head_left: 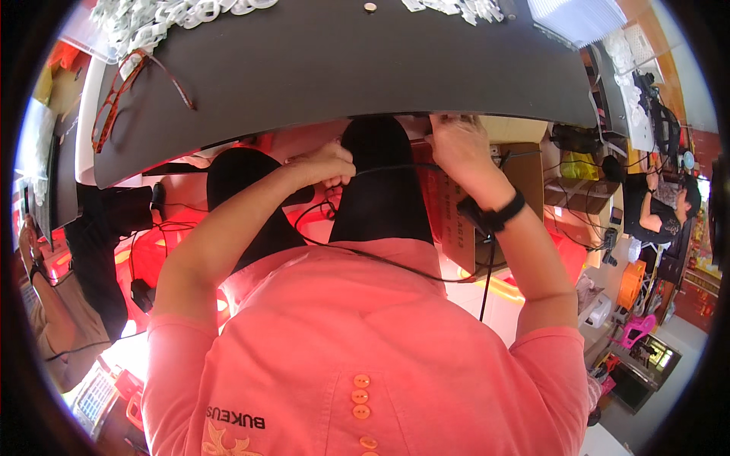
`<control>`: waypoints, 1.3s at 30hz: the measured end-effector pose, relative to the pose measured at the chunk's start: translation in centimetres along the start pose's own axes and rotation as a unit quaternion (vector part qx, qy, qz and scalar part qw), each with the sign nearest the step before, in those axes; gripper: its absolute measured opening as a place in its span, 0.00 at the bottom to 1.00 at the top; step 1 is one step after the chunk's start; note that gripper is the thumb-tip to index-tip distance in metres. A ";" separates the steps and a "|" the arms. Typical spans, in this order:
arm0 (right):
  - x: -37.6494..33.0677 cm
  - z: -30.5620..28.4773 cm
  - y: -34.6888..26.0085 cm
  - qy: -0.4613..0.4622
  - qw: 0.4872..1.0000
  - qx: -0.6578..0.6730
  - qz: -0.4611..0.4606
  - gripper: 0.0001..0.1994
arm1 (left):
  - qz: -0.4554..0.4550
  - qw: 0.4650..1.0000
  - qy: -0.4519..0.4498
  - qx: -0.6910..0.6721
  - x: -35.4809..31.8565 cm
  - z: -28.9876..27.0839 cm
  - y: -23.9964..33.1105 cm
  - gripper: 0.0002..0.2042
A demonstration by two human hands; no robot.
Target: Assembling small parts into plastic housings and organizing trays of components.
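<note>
— Where are the hands, measured from the dark table (pixel 327 68)?

— Both are under its near edge. The right hand (pixel 458 144) is up against the edge itself, fingers curled over something beneath; what they grip, I cannot tell. There is a black band (pixel 503 213) on that wrist.

— And the left?

— The left hand (pixel 328 163) sits a little lower than the table edge, above the person's knees, fingers bent in close together. A thin black cable (pixel 384 169) runs right at its fingertips and across toward the right wrist. Whether it is pinched or only touched, I cannot tell.

— Where does the cable go?

— It loops down below the table, over the black trousers (pixel 376 194) and the lap of the pink shirt (pixel 365 334).

— Anything on top of the table?

— A pair of brown-rimmed glasses (pixel 125 91) near its left end, and a heap of small white plastic pieces (pixel 160 19) along the far edge.

— Anyone else?

— A person in black (pixel 661 209) sits well off past the table's right end.
</note>
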State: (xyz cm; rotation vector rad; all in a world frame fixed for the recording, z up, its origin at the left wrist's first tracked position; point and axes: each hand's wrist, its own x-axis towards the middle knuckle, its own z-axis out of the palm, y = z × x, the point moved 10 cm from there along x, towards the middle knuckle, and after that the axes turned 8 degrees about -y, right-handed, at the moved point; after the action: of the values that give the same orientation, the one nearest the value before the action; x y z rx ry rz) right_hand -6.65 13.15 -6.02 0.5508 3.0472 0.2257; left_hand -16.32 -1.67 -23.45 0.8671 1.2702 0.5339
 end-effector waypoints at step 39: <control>-4.4 -2.5 -0.7 -0.217 0.571 0.787 0.086 0.23 | 0.222 0.956 0.021 -0.190 -8.7 9.0 17.4 0.13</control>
State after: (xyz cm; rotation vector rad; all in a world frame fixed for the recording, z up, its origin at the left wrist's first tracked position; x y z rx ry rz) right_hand -2.89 10.65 -3.61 0.6458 1.7912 -2.2999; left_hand -7.83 -0.50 -3.78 0.8140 0.9598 1.1210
